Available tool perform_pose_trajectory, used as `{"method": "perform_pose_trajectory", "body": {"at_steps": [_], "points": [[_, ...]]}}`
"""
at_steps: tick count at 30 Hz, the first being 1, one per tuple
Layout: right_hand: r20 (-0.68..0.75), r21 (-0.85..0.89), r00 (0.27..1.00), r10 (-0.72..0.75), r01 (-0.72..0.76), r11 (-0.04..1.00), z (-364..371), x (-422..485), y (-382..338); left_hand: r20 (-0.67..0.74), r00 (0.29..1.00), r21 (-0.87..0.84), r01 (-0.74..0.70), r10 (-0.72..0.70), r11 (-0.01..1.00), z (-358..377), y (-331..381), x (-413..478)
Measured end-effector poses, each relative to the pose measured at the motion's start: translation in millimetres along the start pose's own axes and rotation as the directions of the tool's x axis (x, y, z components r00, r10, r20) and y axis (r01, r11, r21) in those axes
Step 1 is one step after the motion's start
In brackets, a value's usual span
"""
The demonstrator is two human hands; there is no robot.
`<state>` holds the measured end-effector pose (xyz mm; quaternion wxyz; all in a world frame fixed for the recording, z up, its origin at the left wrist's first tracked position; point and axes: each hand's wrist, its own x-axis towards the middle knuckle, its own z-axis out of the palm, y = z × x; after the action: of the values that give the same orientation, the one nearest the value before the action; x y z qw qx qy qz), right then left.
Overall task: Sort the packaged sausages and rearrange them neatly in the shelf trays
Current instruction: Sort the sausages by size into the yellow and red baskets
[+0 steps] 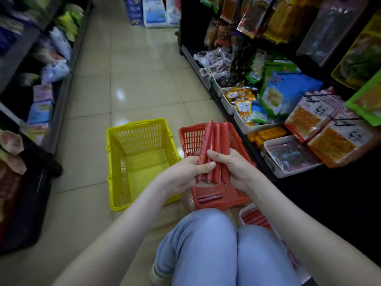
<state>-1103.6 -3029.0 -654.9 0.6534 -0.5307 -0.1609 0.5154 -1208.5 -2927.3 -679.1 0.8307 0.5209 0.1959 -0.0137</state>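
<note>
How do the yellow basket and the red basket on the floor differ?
The yellow basket stands left; the red basket right, nearer the shelf. Nothing shows in the yellow basket; the red basket has a few sausages on its bottom. The left hand and right hand hold a sausage bundle in front of the red basket, not the yellow. Both are slotted plastic, on the floor.

The shiny beige tiled floor (132,65) carries a yellow basket (142,137) and a red basket (191,139) side by side, a white tray (242,212) of sausages (254,219) near them, and large bags (154,11) at the aisle's far end.
</note>
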Motion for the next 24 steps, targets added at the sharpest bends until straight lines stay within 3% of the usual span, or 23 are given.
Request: {"method": "perform_pose_trajectory", "body": {"at_steps": [4, 9, 10, 12, 14, 17, 19, 22, 24], "points": [[-0.032, -0.041, 0.995, 0.099, -0.1, 0.994, 3.8, 49.7, 20.6, -0.048, 0.997, -0.038, 0.06, -0.062, 0.997, -39.5, -11.5, 16.3], [-0.064, 0.033, 0.987, 0.148, -0.146, 0.989, -3.4, 117.4, 54.9, -0.105, 0.98, -0.101, 0.162, -0.172, 0.982, -98.6, -35.3, 44.2], [-0.089, 0.036, 0.985, 0.148, -0.145, 0.989, -8.3, 130.7, 60.7, -0.152, 0.97, -0.065, 0.183, -0.191, 0.981, -112.0, -43.1, 49.9], [-0.167, -0.012, 0.977, 0.132, -0.136, 0.991, -23.1, 154.6, 72.3, -0.381, 0.912, 0.158, 0.224, -0.15, 0.962, -138.9, -66.1, 59.5], [-0.237, -0.119, 0.964, 0.121, -0.152, 0.981, -42.1, 173.3, 83.8, -0.548, 0.836, 0.43, 0.297, -0.014, 0.853, -166.2, -97.8, 65.2], [-0.292, -0.228, 0.943, 0.157, -0.228, 0.947, -67.3, 188.6, 100.7, -0.513, 0.858, 0.611, 0.385, -0.024, 0.692, -185.5, -141.0, 65.5], [-0.304, -0.308, 0.936, 0.179, -0.274, 0.911, -79.0, 195.4, 113.3, -0.472, 0.878, 0.747, 0.447, -0.08, 0.493, -186.0, -162.9, 66.7], [-0.296, -0.342, 0.935, 0.195, -0.294, 0.892, -88.3, 203.0, 133.1, -0.485, 0.874, 0.865, 0.483, -0.018, 0.138, -180.9, -182.6, 66.1], [-0.275, -0.391, 0.942, 0.194, -0.293, 0.872, -88.9, 205.4, 142.1, -0.488, 0.872, 0.873, 0.488, 0.019, 0.021, -181.6, -186.2, 63.8]]}}
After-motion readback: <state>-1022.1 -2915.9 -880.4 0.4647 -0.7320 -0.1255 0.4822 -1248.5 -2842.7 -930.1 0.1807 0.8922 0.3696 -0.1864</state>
